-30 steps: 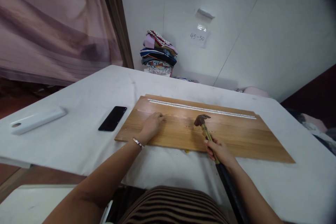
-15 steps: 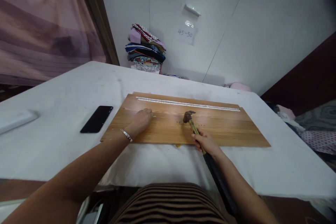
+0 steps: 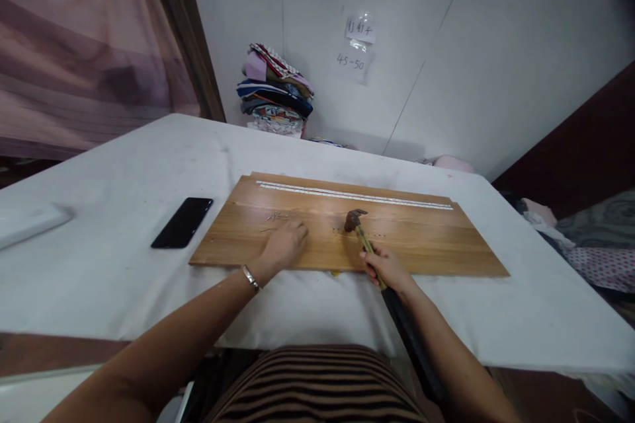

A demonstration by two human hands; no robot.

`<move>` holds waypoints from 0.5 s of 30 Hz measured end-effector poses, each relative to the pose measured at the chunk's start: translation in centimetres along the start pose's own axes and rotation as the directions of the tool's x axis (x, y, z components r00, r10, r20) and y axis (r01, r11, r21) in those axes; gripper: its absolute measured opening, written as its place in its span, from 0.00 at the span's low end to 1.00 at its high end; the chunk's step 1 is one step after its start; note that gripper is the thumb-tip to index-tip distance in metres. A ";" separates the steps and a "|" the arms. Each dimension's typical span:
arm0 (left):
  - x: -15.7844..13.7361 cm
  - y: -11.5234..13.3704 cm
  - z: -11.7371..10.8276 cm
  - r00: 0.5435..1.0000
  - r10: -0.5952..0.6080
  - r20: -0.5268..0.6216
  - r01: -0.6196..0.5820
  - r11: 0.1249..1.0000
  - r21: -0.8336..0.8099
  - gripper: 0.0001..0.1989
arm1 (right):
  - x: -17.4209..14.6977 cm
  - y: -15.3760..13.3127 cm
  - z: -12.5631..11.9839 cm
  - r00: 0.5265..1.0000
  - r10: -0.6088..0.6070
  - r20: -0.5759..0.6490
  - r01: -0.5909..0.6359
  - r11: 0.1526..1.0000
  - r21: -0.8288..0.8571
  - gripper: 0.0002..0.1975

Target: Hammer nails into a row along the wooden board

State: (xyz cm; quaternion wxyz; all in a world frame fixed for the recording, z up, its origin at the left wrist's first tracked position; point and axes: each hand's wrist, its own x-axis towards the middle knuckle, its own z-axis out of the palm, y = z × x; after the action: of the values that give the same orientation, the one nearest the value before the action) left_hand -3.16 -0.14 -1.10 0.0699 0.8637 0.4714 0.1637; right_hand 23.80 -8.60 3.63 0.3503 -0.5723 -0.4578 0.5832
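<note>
My left hand (image 3: 288, 243) is low over the wooden board (image 3: 426, 248), its fingers pinched together and curled downward. A nail showed at these fingertips a moment ago; now the fingers hide it. Just behind this hand lies a small heap of loose nails (image 3: 276, 216) on the board. My right hand (image 3: 387, 268) is wrapped round the upper handle of a claw hammer (image 3: 366, 242). The hammer's rusty head (image 3: 354, 219) hovers above the board's middle, and its black grip slants back along my forearm. Close to the head runs a row of small dark marks or nails (image 3: 380, 235).
Two white measuring strips (image 3: 347, 195) run along the board's far side. A black phone (image 3: 182, 223) lies left of the board on the white-covered table (image 3: 119, 172). Folded clothes (image 3: 276, 91) are stacked at the wall. A white object (image 3: 34, 225) is at far left.
My left hand has drawn away from the nail heap, rightward and slightly toward me, uncovering the loose nails. My right hand and the hammer have barely shifted.
</note>
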 end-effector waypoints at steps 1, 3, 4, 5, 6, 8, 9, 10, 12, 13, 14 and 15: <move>0.0 0.6 0.1 1.000 -0.003 0.008 0.003 1.000 -0.015 0.13 | 0.0 0.0 -0.1 1.000 -0.005 -0.004 0.005 1.000 0.000 0.20; 0.0 1.5 0.2 1.000 -0.025 0.013 0.026 0.999 -0.042 0.11 | -0.2 -0.2 -0.2 1.000 -0.012 -0.009 0.012 1.000 -0.001 0.20; 0.0 1.7 0.3 0.999 -0.040 0.010 0.041 0.998 -0.051 0.11 | -0.3 -0.2 -0.2 1.000 -0.015 -0.007 0.015 1.000 -0.003 0.20; 0.0 1.8 0.4 0.999 -0.055 0.002 0.055 0.997 -0.056 0.10 | -0.3 -0.3 -0.2 1.000 -0.016 -0.003 0.016 1.000 -0.005 0.19; 0.0 1.9 0.5 0.998 -0.064 -0.006 0.064 0.996 -0.060 0.09 | -0.3 -0.3 -0.2 1.000 -0.016 0.003 0.016 1.000 -0.008 0.19; -0.1 1.8 0.8 0.998 -0.069 -0.015 0.068 0.996 -0.066 0.09 | -0.3 -0.2 -0.1 1.000 -0.008 0.014 0.008 1.000 -0.012 0.19; -0.1 1.8 0.9 0.998 -0.068 -0.015 0.067 0.995 -0.068 0.09 | -0.2 -0.1 -0.1 1.000 -0.001 0.018 0.001 1.000 -0.013 0.19; -0.1 1.7 0.9 0.998 -0.067 -0.013 0.066 0.995 -0.070 0.09 | -0.1 0.0 0.0 1.000 0.005 0.020 -0.005 1.000 -0.012 0.20; -0.2 1.7 1.0 0.997 -0.072 -0.002 0.072 0.995 -0.069 0.09 | 0.1 0.2 0.1 1.000 0.009 0.019 -0.009 1.000 -0.006 0.20; -0.2 1.7 1.0 0.997 -0.077 0.003 0.077 0.995 -0.067 0.09 | 0.1 0.2 0.1 1.000 0.008 0.017 -0.008 1.000 -0.002 0.21; -0.3 1.7 0.9 0.997 -0.079 0.005 0.079 0.995 -0.067 0.09 | 0.2 0.2 0.2 1.000 0.006 0.014 -0.006 1.000 0.002 0.21; -0.3 1.8 0.9 0.997 -0.078 0.005 0.078 0.995 -0.068 0.09 | 0.2 0.2 0.2 1.000 0.004 0.011 -0.004 1.000 0.005 0.21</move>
State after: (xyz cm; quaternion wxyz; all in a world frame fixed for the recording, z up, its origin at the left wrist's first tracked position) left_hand -1.62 -1.32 -1.51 0.1061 0.8420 0.4989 0.1758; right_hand 23.63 -8.52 3.41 0.3484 -0.5690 -0.4571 0.5881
